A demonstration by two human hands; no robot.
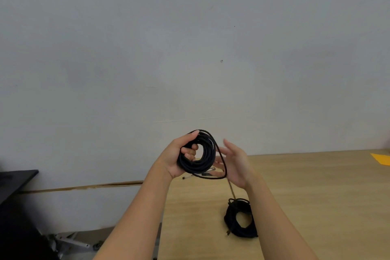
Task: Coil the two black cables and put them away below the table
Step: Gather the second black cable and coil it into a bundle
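My left hand [178, 157] grips a thick coil of black cable [202, 161], held up in front of the wall, fingers through its hole and thumb over the top. One loose loop [221, 164] hangs off the coil's right side, and its tail runs down toward the table. My right hand [236, 163] is beside that loop with fingers straight and spread; it is blurred, and whether it touches the strand is unclear. A second black cable [240, 220] lies coiled on the wooden table [316, 196], under my right forearm.
A few small items [198, 175], one like a pen, lie on the table behind the held coil. An orange sheet [382, 159] sits at the far right edge. Left of the table are a black surface [14, 181], a cardboard strip [84, 187] and metal legs [71, 241] on the floor.
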